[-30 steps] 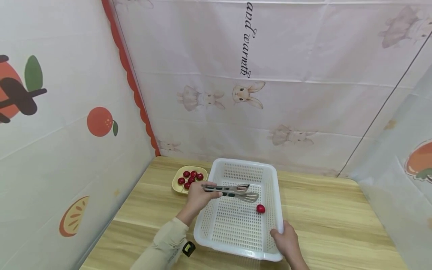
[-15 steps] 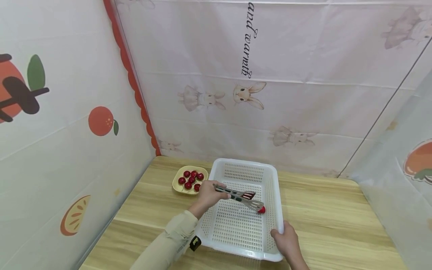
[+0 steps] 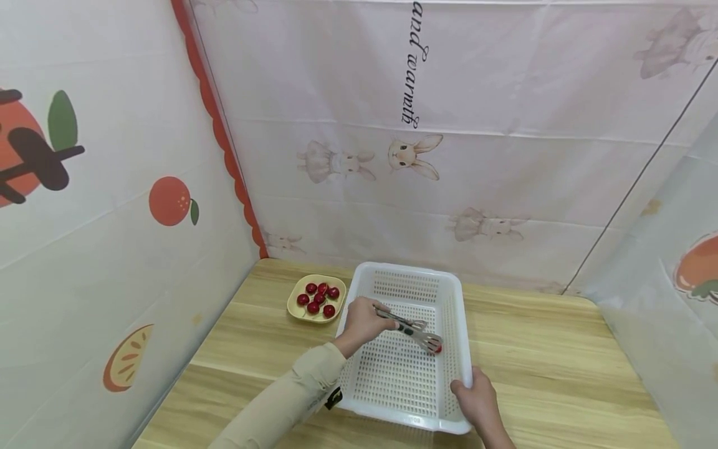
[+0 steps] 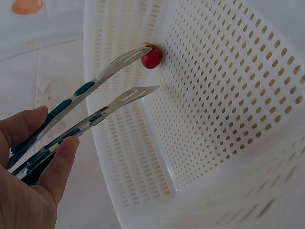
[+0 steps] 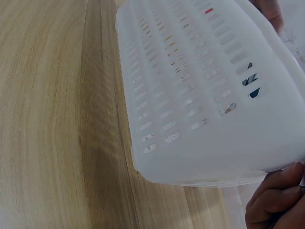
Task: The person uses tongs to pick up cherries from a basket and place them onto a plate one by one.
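Observation:
My left hand (image 3: 363, 322) holds a pair of metal tongs (image 4: 102, 78) with teal grip inserts, thumb on one arm and fingers on the other. The tongs reach down into a white perforated plastic basket (image 3: 463, 324), their slotted tips spread apart. One tip overlaps a small round red fruit (image 4: 152, 58) with a green top, lying on the basket floor; the other tip is some way off it. At the near right corner my right hand (image 3: 478, 398) grips the basket rim, thumb over the edge.
A pale yellow dish (image 3: 294, 313) with several dark red fruits, some with thin stems, stands left of the basket on the wooden table (image 3: 550, 362). Printed cloth walls (image 3: 348, 75) enclose the table at the back and both sides.
My left hand has carried the tongs right and toward me, from above the basket's left part to the red fruit inside. The right hand stays on the rim.

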Tool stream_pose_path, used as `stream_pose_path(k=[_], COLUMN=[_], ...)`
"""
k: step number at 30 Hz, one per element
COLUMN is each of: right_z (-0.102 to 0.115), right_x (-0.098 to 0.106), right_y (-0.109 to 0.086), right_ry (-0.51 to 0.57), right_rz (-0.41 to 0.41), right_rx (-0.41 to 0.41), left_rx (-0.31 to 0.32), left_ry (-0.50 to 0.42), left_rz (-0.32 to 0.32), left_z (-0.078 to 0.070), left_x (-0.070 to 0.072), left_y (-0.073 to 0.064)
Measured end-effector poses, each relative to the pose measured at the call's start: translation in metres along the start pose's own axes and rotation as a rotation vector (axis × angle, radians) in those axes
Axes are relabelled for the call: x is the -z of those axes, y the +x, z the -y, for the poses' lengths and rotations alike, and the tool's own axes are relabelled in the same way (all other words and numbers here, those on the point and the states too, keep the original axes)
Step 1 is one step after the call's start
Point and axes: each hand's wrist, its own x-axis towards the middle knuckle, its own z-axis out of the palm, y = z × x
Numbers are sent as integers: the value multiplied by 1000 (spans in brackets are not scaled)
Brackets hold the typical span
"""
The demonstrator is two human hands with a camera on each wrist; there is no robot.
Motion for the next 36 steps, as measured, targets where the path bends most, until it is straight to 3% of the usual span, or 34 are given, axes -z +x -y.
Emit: stream_pose_path(k=[6,16,23,31,36], right_z=[0,0,0,0,0], right_x=[0,0,0,0,0], right_y=[1,-1,0,1,1], right_ry=[9,6,2,-3,2], right_rz=[-1,-8,-2,-5,13], right_rx=[-1,0,-10,-18,-17], left_rx=[-61,-210,-266,-269,-313], left_ry=[34,237,332,332,343], left_rz=[22,-30,-46,-79,-72], left_z=[-7,-19,-25,-33,-33], left_x=[-10,-21,-24,-18,-15], left_y=[2,2,-1,1,-1])
